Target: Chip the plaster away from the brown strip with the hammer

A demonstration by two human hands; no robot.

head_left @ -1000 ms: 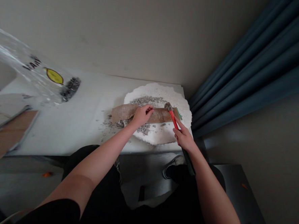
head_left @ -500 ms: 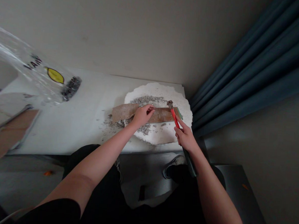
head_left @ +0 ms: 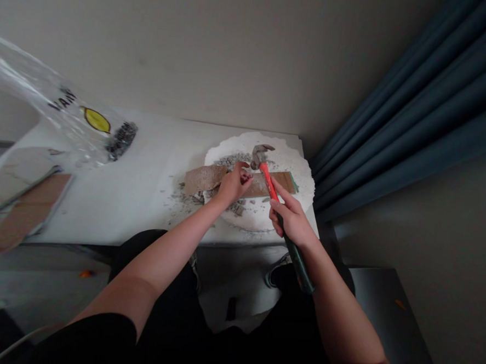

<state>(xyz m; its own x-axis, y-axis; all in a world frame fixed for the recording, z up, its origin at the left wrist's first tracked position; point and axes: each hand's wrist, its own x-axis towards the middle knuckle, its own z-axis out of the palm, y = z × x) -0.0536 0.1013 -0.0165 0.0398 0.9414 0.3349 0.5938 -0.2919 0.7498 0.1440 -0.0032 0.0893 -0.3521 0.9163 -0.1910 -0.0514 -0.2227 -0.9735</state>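
Observation:
My right hand (head_left: 291,215) is wrapped round a claw hammer (head_left: 269,188) with a red neck and a dark green grip. The hammer head is beside my left fingers. My left hand (head_left: 231,187) hovers close over a brown strip of board (head_left: 282,181), fingertips pinched together. Anything between those fingertips is too small to make out. A rough brown piece (head_left: 204,181) lies to the left of that hand. Grey rubble (head_left: 227,160) is scattered around the board, on a white scallop-edged mat (head_left: 305,177).
On the left of the white table (head_left: 143,198) lies a clear plastic bag (head_left: 94,121) with dark bits at its end. Near it are a brown board (head_left: 31,210) and a thin dark rod (head_left: 22,193). A blue curtain (head_left: 399,114) hangs at the right.
The hammer has swung leftward and its head is nearer my left fingers. My left hand stays over the board, its fingers slightly raised. The view has shifted a little.

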